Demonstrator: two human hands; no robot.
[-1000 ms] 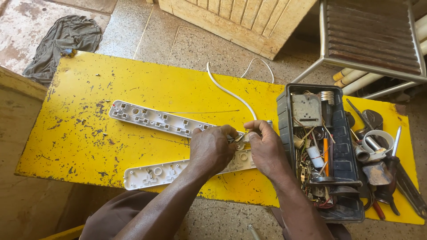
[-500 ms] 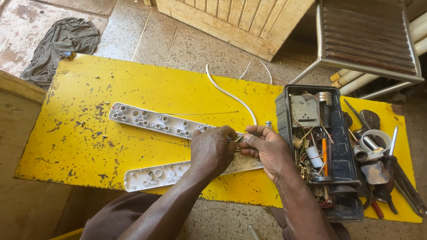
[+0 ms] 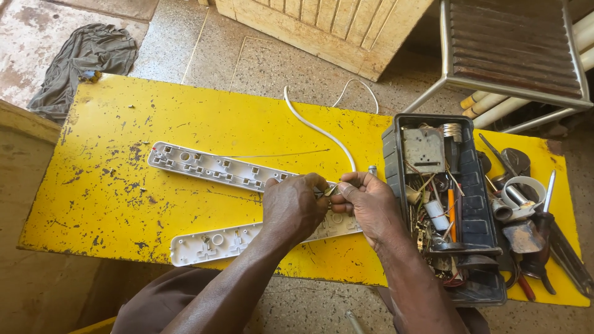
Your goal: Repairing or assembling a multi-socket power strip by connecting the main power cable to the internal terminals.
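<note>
Speckled stone flooring surrounded a worn yellow tabletop (image 3: 124,185), its paint chipped and scratched. At far left, off the table, a dark grey rag (image 3: 80,62) lay crumpled on the floor. On the table's left half lay two long white plastic shells of an opened power strip: the upper shell (image 3: 204,166) ran slantwise with its socket cut-outs facing up, and the lower shell (image 3: 210,241) lay near the front edge, its right end hidden under the hands. A thin wire (image 3: 278,154) lay loose on the table above the upper shell.

At centre, both hands met over the right ends of the shells. The left hand (image 3: 294,204) was curled closed, fingertips pinched on a small metal part (image 3: 327,190) that was too small to identify. The right hand (image 3: 368,204) faced it, thumb and fingers pinched together on the same small part, knuckles touching the left hand. A white cable (image 3: 315,127) ran from the hands across the table and off its far edge.

Just right of the hands stood an open black toolbox (image 3: 476,210) crowded with metal parts, wires and an orange-handled tool. Further right, loose tools (image 3: 526,216) lay heaped on the table. Beyond the table stood a slatted wooden panel (image 3: 322,31) and a metal-framed chair (image 3: 513,49).
</note>
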